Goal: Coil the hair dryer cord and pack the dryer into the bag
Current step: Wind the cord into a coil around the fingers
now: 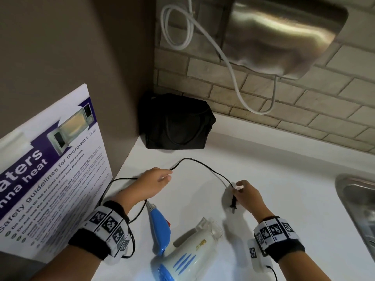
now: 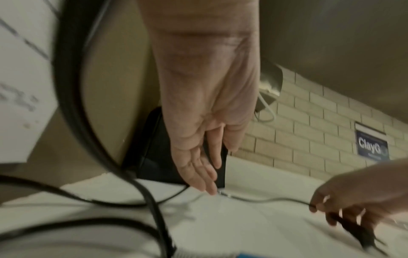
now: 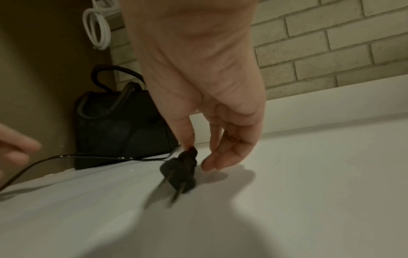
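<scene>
A white and blue hair dryer lies on the white counter near its front edge, between my wrists. Its black cord loops left from the blue handle, passes under my left hand and arcs over to my right hand. In the left wrist view the fingers are straight, with their tips on the cord. My right hand pinches the top of the black plug, which hangs just above the counter with its prongs down. A black bag with handles stands in the back corner, beyond both hands.
A large safety poster leans against the wall on the left. A steel sink is set into the counter at the right. A metal hand dryer with a white cable hangs on the brick wall behind.
</scene>
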A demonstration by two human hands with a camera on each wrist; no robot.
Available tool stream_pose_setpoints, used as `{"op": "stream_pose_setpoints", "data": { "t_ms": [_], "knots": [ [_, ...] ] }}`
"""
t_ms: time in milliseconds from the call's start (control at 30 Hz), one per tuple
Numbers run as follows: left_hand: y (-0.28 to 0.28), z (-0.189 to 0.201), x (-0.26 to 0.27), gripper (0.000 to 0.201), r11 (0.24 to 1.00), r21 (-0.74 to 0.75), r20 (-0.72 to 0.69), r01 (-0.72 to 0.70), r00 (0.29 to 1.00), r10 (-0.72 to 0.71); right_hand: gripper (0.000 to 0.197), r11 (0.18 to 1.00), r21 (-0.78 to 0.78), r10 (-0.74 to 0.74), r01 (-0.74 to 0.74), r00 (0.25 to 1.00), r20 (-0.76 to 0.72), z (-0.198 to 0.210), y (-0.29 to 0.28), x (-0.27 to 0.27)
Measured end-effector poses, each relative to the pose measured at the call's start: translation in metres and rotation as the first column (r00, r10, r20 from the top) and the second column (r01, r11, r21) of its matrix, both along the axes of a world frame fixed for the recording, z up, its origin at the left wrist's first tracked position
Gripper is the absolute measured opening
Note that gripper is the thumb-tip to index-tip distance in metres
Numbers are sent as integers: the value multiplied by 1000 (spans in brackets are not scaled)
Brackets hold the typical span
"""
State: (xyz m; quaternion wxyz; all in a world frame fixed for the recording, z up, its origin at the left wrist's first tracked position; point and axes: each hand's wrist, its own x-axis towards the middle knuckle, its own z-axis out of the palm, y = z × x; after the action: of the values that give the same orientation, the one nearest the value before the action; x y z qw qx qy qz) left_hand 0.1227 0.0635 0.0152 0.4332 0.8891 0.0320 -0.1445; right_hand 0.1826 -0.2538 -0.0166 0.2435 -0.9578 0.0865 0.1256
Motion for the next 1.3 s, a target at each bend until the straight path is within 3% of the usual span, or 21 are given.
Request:
{"op": "stream_pose_setpoints", "data": {
  "t_ms": [233, 400, 567, 667, 767, 867, 933, 1000, 1100, 1200, 1300],
  "knots": [
    [32, 24, -55, 28, 984, -127, 100, -124, 986, 137, 42, 990, -51, 141, -135, 976, 168, 23, 20, -22],
    [41, 30, -93, 22, 952, -160, 164, -261, 944, 287, 41, 937, -45, 344, -346, 896, 281, 38, 63, -40],
    [44, 29, -112, 27, 941, -164, 179, -297, 929, 324, 28, 768, -13, 635, -640, 759, 145, 48, 129, -54],
    [43, 34, -119, 28, 920, -195, 163, -340, 914, 372, 35, 643, -17, 766, -766, 643, 15, 46, 163, -59],
    [43, 39, -122, 32, 904, -232, 161, -359, 903, 399, 51, 553, -1, 831, -833, 551, -76, 42, 190, -60],
    [38, 43, -125, 33, 926, -224, 139, -304, 930, 339, 64, 460, 28, 884, -888, 454, -113, 36, 213, -53],
    [33, 43, -126, 30, 937, -239, 99, -253, 954, 283, 66, 399, 13, 904, -917, 391, -174, 30, 225, -49],
    [30, 38, -127, 28, 946, -238, 74, -220, 967, 243, 56, 350, -45, 910, -936, 351, -221, 31, 234, -46],
    [26, 31, -124, 24, 952, -243, 38, -184, 979, 199, 29, 381, -1, 914, -925, 376, -152, 36, 237, -41],
    [21, 31, -118, 23, 958, -243, 21, -155, 986, 165, 20, 455, 1, 890, -891, 454, -45, 40, 227, -32],
    [17, 35, -112, 23, 973, -192, 14, -130, 991, 135, 20, 579, -32, 815, -815, 579, 21, 52, 212, -22]
  ]
}}
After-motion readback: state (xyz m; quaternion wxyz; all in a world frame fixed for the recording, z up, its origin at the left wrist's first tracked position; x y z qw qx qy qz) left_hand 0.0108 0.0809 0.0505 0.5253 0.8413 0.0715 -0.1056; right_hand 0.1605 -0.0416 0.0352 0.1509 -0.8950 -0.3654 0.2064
